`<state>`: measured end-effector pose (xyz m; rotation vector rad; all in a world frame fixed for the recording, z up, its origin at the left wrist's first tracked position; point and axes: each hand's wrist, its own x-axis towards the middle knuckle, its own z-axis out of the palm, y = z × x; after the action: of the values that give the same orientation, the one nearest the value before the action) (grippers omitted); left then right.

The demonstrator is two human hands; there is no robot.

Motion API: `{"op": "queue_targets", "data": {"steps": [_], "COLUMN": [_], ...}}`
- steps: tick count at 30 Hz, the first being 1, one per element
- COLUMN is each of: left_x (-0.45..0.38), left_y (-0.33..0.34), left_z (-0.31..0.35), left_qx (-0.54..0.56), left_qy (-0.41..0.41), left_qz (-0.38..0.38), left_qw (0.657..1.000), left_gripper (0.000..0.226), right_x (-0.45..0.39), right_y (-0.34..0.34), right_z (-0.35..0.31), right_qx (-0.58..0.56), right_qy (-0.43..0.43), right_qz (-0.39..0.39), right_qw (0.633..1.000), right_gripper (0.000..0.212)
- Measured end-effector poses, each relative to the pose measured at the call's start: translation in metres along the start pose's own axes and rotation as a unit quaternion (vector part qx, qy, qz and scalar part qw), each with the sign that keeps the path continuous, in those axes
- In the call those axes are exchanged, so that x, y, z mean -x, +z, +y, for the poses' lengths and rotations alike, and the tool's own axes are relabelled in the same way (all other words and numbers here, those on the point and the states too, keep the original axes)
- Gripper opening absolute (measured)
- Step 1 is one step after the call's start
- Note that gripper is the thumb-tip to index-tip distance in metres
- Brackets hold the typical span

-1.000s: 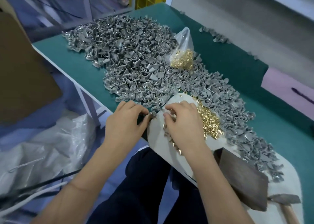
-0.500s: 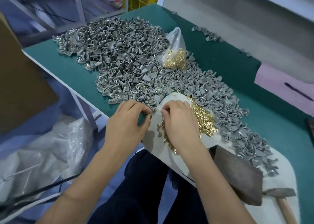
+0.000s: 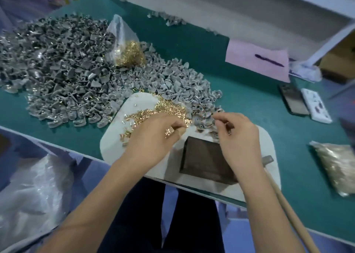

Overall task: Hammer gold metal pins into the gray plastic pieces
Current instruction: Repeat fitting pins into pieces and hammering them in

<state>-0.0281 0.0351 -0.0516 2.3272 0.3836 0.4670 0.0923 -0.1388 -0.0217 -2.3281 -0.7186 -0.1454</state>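
A clear plastic bag of gold pins [image 3: 127, 53] is sitting on the big heap of gray plastic pieces [image 3: 63, 76] spreading over the green table [image 3: 240, 103]. A pink sheet with a dark pen [image 3: 257, 60], two phones [image 3: 305, 103] and a second bag of small metal parts [image 3: 338, 168] are lying to the right. A dark rectangular block [image 3: 203, 156] is resting on the white mat [image 3: 119, 137], and a wooden hammer handle [image 3: 288, 208] is running under the right forearm. Loose gold metal pins [image 3: 165, 108] are lying scattered on the mat, pointing every way. The left hand [image 3: 151, 137] is curling its fingers over the pins, pinching a few. The right hand [image 3: 236, 135] is pinching something small; blur is hiding what it is.
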Motion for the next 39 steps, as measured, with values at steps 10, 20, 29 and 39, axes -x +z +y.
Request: {"op": "queue_targets", "data": {"steps": [10,20,29,39], "left_x": [-0.058,-0.076,-0.055,0.017], "left_y": [0.028,0.041,0.020,0.022], "left_z": [0.026,0.029,0.044,0.065], "left_qx": [-0.154,-0.236,-0.165,-0.177], "left_qy": [0.027,0.034,0.071,0.111], "left_qz": [-0.072,-0.116,-0.097,-0.099], "left_qw": [0.985,0.964,0.979,0.973], "left_gripper": [0.017,0.017,0.006,0.010], "right_x": [0.030,0.040,0.047,0.065], "right_y": [-0.013,-0.015,-0.020,-0.023], "right_z": [0.036,0.042,0.034,0.031], "right_qx": [-0.083,-0.099,-0.169,-0.118], "right_qy": [0.071,0.056,0.042,-0.020], "right_qz": [0.054,0.051,0.052,-0.011], "right_qw": [0.992,0.992,0.983,0.993], "right_gripper": [0.015,0.013,0.014,0.002]}}
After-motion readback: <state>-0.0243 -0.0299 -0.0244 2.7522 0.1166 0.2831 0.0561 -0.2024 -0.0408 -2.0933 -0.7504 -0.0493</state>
